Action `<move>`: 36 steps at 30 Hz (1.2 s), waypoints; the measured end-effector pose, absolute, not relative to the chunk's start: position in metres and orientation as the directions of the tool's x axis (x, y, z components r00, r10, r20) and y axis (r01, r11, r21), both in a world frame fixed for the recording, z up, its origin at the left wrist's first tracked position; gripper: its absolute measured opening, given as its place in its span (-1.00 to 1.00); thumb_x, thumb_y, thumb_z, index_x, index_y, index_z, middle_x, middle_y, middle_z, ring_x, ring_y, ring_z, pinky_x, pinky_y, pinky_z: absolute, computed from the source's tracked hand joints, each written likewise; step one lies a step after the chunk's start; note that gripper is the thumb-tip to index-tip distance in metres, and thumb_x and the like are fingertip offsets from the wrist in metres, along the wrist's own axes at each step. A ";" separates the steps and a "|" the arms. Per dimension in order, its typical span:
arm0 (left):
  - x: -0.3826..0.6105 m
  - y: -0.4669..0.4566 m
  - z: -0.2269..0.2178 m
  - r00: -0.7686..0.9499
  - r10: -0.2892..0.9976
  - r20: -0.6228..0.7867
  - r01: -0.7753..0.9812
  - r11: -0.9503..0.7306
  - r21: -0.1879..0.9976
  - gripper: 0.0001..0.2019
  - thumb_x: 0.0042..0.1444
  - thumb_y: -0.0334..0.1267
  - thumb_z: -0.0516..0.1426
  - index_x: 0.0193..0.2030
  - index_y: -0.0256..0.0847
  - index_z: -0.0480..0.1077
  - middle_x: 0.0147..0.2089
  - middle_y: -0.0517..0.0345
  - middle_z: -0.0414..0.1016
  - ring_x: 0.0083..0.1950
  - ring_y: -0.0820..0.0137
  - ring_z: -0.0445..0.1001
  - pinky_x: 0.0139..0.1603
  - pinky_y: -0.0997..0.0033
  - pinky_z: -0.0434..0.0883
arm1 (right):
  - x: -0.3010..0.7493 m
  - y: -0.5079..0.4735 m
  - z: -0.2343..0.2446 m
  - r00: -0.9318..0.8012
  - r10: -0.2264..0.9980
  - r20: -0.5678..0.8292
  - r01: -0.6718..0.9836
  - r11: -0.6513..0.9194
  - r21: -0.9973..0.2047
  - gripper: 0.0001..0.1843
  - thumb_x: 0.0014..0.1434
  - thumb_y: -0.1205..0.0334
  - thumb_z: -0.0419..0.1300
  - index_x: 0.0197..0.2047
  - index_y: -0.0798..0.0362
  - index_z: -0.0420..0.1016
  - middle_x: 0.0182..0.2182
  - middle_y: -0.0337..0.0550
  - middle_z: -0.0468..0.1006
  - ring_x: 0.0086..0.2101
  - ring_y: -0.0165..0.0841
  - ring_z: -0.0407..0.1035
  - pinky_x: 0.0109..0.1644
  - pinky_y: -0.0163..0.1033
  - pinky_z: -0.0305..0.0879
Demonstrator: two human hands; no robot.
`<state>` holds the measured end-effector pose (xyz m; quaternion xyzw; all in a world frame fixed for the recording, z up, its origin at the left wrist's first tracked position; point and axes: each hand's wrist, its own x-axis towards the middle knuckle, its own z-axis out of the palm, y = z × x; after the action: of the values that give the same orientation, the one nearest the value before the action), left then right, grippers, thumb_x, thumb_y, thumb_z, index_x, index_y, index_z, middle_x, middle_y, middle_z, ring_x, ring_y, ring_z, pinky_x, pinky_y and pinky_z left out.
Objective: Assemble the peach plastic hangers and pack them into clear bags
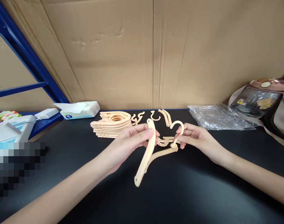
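Note:
My left hand [138, 137] pinches a cream plastic hanger arm [144, 160] near its upper end, the arm slanting down toward me. Between thumb and fingers, my right hand [194, 137] grips the shank of a cream hanger hook [180, 127]. At the hook's base sits the end of a second hanger arm [162, 154], which reaches left behind the first one. Whether the two arms touch there I cannot tell. Loose hanger parts [164, 142] lie behind my hands, partly covered by them. Farther back are another hook [154, 115] and a few curved arms [165, 117].
A stack of folded cream hangers [111, 124] stands left of centre, with small hooks [137, 118] beside it. Behind it lies a tissue pack [80, 109]. Clear plastic wrapping [219, 116] and a strapped water bottle [256, 98] are at right. Cardboard [109, 56] walls the back; a blue frame [27, 56] rises left.

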<state>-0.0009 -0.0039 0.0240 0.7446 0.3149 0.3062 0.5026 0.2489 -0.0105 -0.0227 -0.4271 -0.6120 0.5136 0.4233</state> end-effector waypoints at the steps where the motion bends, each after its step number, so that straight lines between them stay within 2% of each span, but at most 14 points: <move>1: 0.000 -0.004 0.023 0.610 0.783 0.119 0.171 -0.277 0.946 -0.74 0.35 -0.11 -0.10 -0.18 -0.23 0.29 -0.27 0.08 0.47 -0.28 0.43 0.49 -0.25 0.40 0.49 | 0.249 -0.011 -0.023 -0.279 0.957 0.076 0.080 0.102 -0.992 -0.71 0.12 0.04 0.32 -0.25 0.03 0.37 -0.35 -0.22 0.57 -0.48 -0.45 0.39 -0.20 -0.19 0.38; 4: 0.002 -0.006 0.019 0.608 0.789 0.091 0.266 -0.310 0.913 -0.69 0.38 -0.07 -0.16 -0.13 -0.23 0.26 -0.34 0.16 0.40 -0.44 0.50 0.40 -0.42 0.48 0.42 | 0.250 -0.011 -0.023 -0.275 0.959 0.076 0.062 0.096 -0.993 -0.72 0.13 0.06 0.32 -0.23 0.03 0.37 -0.34 -0.22 0.57 -0.46 -0.45 0.40 -0.20 -0.19 0.37; 6: 0.003 -0.008 0.015 0.591 0.796 0.130 0.397 -0.427 0.813 -0.67 0.38 -0.04 -0.15 -0.19 -0.22 0.28 -0.44 0.26 0.29 -0.51 0.53 0.27 -0.51 0.53 0.28 | 0.251 -0.011 -0.022 -0.261 0.961 0.088 0.048 0.104 -0.993 -0.72 0.13 0.07 0.32 -0.22 0.02 0.36 -0.35 -0.23 0.56 -0.45 -0.45 0.40 -0.20 -0.21 0.35; 9: 0.003 -0.009 0.007 0.611 0.755 0.237 0.579 -0.631 0.516 -0.68 0.38 -0.10 -0.11 -0.35 -0.20 0.24 -0.54 0.33 0.18 -0.55 0.53 0.18 -0.53 0.53 0.11 | 0.251 -0.012 -0.021 -0.254 0.962 0.103 0.007 0.109 -0.994 -0.72 0.13 0.09 0.33 -0.22 0.02 0.35 -0.36 -0.25 0.55 -0.43 -0.46 0.37 -0.22 -0.25 0.31; 11: 0.002 -0.009 0.001 0.680 0.674 0.289 0.596 -0.737 0.317 -0.73 0.37 -0.18 -0.08 -0.36 -0.20 0.22 -0.54 0.33 0.22 -0.56 0.52 0.17 -0.54 0.50 0.02 | 0.249 -0.013 -0.021 -0.272 0.957 0.102 -0.027 0.098 -0.995 -0.73 0.13 0.12 0.34 -0.23 0.01 0.34 -0.36 -0.26 0.55 -0.41 -0.47 0.35 -0.23 -0.28 0.30; 13: 0.002 -0.008 -0.003 0.739 0.598 0.310 0.562 -0.801 0.206 -0.77 0.36 -0.22 -0.07 -0.32 -0.21 0.25 -0.51 0.30 0.29 -0.54 0.50 0.21 -0.53 0.48 -0.01 | 0.247 -0.014 -0.020 -0.297 0.950 0.096 -0.048 0.085 -0.995 -0.74 0.13 0.15 0.35 -0.25 0.01 0.33 -0.36 -0.27 0.55 -0.39 -0.49 0.33 -0.25 -0.31 0.29; 18: 0.006 -0.007 -0.004 0.786 0.520 0.336 0.497 -0.853 0.157 -0.78 0.39 -0.28 -0.06 -0.22 -0.22 0.35 -0.38 0.20 0.43 -0.36 0.41 0.30 -0.44 0.48 0.13 | 0.242 -0.016 -0.019 -0.345 0.936 0.073 -0.064 0.054 -0.996 -0.75 0.14 0.19 0.35 -0.23 0.00 0.34 -0.34 -0.30 0.56 -0.41 -0.52 0.32 -0.25 -0.35 0.29; 23: 0.009 -0.007 -0.006 0.819 0.460 0.343 0.439 -0.887 0.142 -0.77 0.40 -0.28 -0.07 -0.10 -0.24 0.39 -0.20 0.14 0.50 -0.26 0.35 0.26 -0.27 0.40 0.22 | 0.242 -0.016 -0.020 -0.381 0.923 0.045 -0.064 0.022 -0.998 -0.74 0.16 0.20 0.34 -0.14 -0.03 0.35 -0.35 -0.33 0.57 -0.42 -0.55 0.33 -0.24 -0.37 0.30; 31: 0.008 -0.004 -0.012 0.838 0.401 0.370 0.394 -0.914 0.098 -0.75 0.41 -0.26 -0.08 -0.02 -0.23 0.39 -0.17 0.12 0.50 -0.21 0.32 0.28 -0.19 0.34 0.19 | 0.243 -0.015 -0.023 -0.399 0.917 0.024 -0.050 0.004 -0.999 -0.69 0.16 0.19 0.34 -0.07 0.01 0.37 -0.34 -0.30 0.59 -0.42 -0.54 0.35 -0.25 -0.36 0.31; 36: 0.010 -0.004 -0.013 0.844 0.375 0.384 0.376 -0.924 0.075 -0.77 0.40 -0.27 -0.06 -0.07 -0.23 0.40 -0.17 0.13 0.50 -0.20 0.34 0.31 -0.19 0.35 0.18 | 0.243 -0.015 -0.024 -0.395 0.918 0.004 -0.020 -0.004 -1.000 -0.68 0.15 0.15 0.33 -0.09 0.03 0.35 -0.36 -0.25 0.59 -0.43 -0.51 0.36 -0.24 -0.32 0.32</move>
<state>0.0099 -0.0038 -0.0134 0.9602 0.1954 0.1996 -0.0015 0.2426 -0.0151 -0.0241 -0.3835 -0.5856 0.5957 0.3940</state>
